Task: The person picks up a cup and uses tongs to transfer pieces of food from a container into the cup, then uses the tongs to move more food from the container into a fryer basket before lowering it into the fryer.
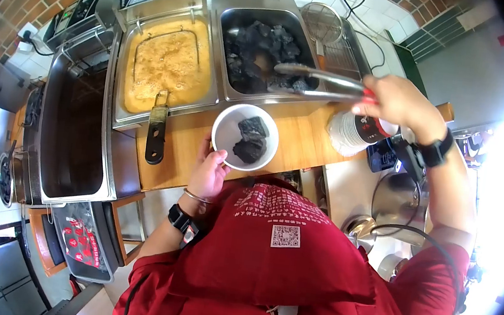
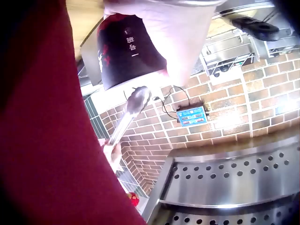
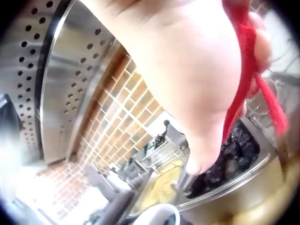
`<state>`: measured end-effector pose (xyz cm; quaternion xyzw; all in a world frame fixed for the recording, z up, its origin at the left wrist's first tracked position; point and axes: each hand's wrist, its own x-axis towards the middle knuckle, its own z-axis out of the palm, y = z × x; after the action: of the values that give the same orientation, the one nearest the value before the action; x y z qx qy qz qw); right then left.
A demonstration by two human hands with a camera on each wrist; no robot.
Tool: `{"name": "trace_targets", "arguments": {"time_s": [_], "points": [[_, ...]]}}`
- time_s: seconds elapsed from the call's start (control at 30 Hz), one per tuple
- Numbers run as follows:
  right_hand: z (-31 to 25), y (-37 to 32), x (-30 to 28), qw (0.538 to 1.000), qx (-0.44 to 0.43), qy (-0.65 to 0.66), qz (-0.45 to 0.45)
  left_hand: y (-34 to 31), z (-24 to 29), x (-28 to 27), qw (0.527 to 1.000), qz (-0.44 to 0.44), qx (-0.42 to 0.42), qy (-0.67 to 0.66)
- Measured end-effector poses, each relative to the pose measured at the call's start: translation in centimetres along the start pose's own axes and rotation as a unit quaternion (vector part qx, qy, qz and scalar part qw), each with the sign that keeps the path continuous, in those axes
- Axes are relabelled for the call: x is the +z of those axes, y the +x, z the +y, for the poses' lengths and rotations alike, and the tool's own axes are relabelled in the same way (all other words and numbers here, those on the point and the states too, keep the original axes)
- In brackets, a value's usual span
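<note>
My left hand (image 1: 207, 176) grips a paper bowl (image 1: 227, 132), white inside and dark with printed characters outside. Two black tofu pieces (image 1: 252, 126) lie in it. With my right hand (image 1: 403, 104) I hold metal tongs (image 1: 337, 80) by their red-wrapped end (image 3: 243, 61). The tongs' arms are spread and reach left over a steel pan (image 1: 234, 97) of many black tofu pieces (image 1: 265, 46). No piece shows between the tongs' tips. The bowl is in front of the pan, above the wooden counter edge.
A fryer of bubbling yellow oil (image 1: 166, 65) stands left of the pan, with a black handle (image 1: 156, 136) jutting forward. Farther left is a dark fryer basin (image 1: 76, 129). Stacked bowls (image 1: 346, 134) lie on the right, and a wire strainer (image 1: 322, 22) sits behind.
</note>
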<state>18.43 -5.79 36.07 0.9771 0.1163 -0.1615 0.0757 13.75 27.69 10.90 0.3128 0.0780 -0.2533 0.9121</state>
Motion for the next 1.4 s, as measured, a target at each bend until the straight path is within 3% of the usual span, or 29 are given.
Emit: {"name": "trace_targets", "arguments": {"time_s": [0.13, 0.43, 0.6, 0.77, 1.0, 1.23, 1.4], "points": [[1.6, 7.3, 2.6, 0.998, 0.011, -0.046, 0.053, -0.4, -0.7, 0.0, 1.000, -0.006, -0.003, -0.006], [0.7, 18.1, 1.4, 0.993, -0.045, -0.110, -0.021, -2.1, -0.3, -1.8, 0.998, 0.041, -0.010, 0.047], [-0.5, 20.3, 1.6, 0.990, -0.068, -0.118, -0.029, -2.4, -0.2, -2.0, 0.996, 0.066, -0.036, 0.052], [-2.1, 21.1, 2.9, 0.989, -0.052, -0.114, -0.075, -2.2, 0.8, -0.2, 0.998, 0.051, -0.009, 0.047], [-1.8, 19.0, 2.4, 0.992, -0.053, -0.114, -0.007, -1.9, 1.2, -1.0, 0.997, 0.015, -0.018, 0.074], [-2.2, 21.7, 2.0, 0.987, -0.076, -0.138, 0.014, -1.5, 1.2, -0.9, 0.998, -0.004, -0.022, 0.062], [-4.4, 23.9, 1.2, 0.982, -0.056, -0.164, -0.080, -1.7, 1.4, -1.2, 0.999, -0.003, -0.022, 0.046]]}}
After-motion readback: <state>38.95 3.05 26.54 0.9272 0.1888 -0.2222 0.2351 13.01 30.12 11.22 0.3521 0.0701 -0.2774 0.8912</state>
